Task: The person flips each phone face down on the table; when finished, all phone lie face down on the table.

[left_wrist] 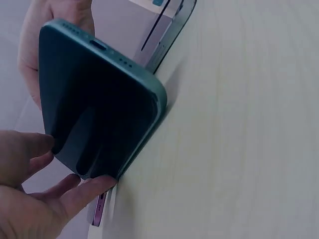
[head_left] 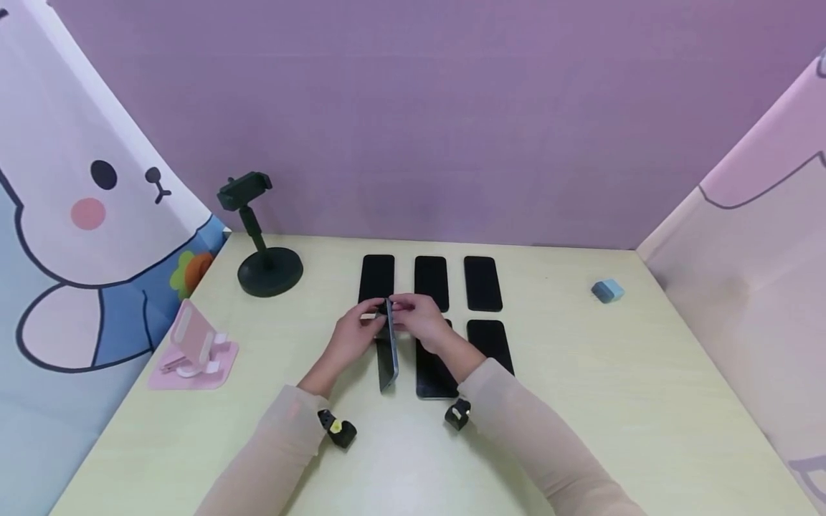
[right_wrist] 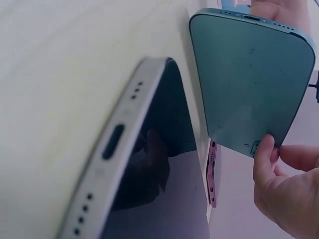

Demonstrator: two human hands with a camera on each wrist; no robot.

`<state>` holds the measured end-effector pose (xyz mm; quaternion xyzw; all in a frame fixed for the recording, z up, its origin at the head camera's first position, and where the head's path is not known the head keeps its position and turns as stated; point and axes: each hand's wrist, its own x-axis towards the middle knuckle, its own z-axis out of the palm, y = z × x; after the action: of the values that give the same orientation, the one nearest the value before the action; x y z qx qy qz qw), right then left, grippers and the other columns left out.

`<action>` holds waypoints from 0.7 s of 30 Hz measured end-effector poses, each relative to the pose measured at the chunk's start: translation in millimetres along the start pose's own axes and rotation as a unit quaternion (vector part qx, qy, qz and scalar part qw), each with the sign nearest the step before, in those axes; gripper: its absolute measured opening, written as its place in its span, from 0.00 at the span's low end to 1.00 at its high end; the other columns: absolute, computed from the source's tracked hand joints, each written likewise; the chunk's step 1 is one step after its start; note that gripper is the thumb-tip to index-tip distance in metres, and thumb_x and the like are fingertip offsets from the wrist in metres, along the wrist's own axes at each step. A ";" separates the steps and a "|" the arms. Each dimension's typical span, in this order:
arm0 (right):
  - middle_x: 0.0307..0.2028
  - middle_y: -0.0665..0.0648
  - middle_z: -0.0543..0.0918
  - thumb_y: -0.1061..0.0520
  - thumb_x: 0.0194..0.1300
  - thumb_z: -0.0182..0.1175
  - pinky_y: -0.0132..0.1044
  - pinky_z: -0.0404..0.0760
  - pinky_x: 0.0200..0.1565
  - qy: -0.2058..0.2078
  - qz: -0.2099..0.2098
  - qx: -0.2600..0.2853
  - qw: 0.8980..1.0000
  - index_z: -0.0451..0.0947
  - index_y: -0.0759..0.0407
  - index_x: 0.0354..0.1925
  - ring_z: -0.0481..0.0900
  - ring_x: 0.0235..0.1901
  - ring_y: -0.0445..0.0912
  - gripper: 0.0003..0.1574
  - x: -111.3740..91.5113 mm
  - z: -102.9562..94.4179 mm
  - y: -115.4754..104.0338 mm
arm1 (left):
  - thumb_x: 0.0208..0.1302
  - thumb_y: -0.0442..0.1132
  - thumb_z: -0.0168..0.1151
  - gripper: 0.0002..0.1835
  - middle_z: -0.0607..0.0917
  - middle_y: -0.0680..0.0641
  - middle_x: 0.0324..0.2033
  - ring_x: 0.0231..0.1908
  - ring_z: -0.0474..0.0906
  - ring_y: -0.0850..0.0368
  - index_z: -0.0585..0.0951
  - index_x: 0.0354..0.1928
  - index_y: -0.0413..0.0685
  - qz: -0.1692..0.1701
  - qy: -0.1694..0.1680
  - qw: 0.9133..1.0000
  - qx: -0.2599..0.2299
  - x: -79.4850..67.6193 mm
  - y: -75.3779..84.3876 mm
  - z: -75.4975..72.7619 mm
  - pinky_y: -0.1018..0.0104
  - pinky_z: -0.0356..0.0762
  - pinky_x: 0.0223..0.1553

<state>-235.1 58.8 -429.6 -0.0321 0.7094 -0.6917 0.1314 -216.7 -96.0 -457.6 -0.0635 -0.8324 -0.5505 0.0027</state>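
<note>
Phone (head_left: 392,358) Sideways Upright in a Double Pinch

The left hand (head_left: 350,335) and the right hand (head_left: 422,320) both pinch the phone at its far end, with thumbs and fingers, around the middle of the worktop (head_left: 594,416). The phone is nearly upright, with one long side down; whether this side touches the worktop, I cannot tell. Its dark screen looks toward the worktop's left edge, its blue-green back toward the right edge. On this back there are some marks, but they are too small to read. The near end shows a port and small holes.

Toward the far edge, in one row, lie flat the back left phone (head_left: 376,276), the back middle phone (head_left: 431,281) and the back right phone (head_left: 482,284). Nearer lie the front middle phone (head_left: 435,374), partly hidden by the right hand, and the front right phone (head_left: 488,342). A black stand (head_left: 269,272) is near the far left corner, a pink stand (head_left: 193,337) by the left edge, and a blue block (head_left: 607,291) near the far right corner.
</note>
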 end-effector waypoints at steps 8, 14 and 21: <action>0.40 0.61 0.75 0.77 0.64 0.53 0.41 0.82 0.45 -0.004 -0.012 -0.004 1.000 0.72 0.76 0.59 0.78 0.36 0.45 0.24 -1.6 0.1 -2.1 | 0.70 0.31 0.58 0.19 0.78 0.33 0.54 0.48 0.80 0.39 0.75 0.61 0.40 -0.026 0.008 0.996 -0.090 -2.2 2.7 2.1 0.56 0.83 0.37; 0.39 0.61 0.76 0.78 0.64 0.54 0.42 0.82 0.46 -0.008 -0.019 0.002 1.000 0.72 0.76 0.58 0.78 0.36 0.44 0.24 1.0 1.7 -0.4 | 0.69 0.30 0.57 0.18 0.78 0.32 0.53 0.47 0.80 0.39 0.75 0.60 0.38 -0.023 0.009 0.993 -0.115 -1.5 -0.1 0.4 0.55 0.83 0.38; 0.39 0.61 0.76 0.78 0.62 0.54 0.43 0.82 0.45 -0.010 -0.021 0.008 1.000 0.73 0.77 0.57 0.79 0.35 0.44 0.23 1.4 5.1 1.8 | 0.69 0.30 0.57 0.17 0.80 0.33 0.49 0.42 0.82 0.43 0.76 0.58 0.36 -0.019 0.021 0.994 -0.109 -0.4 1.5 -2.8 0.57 0.83 0.37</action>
<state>-235.0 53.6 -431.6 -0.0528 0.7014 -0.6998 0.1241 -216.3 -98.0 -455.1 -0.0361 -0.7680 -0.6395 0.0026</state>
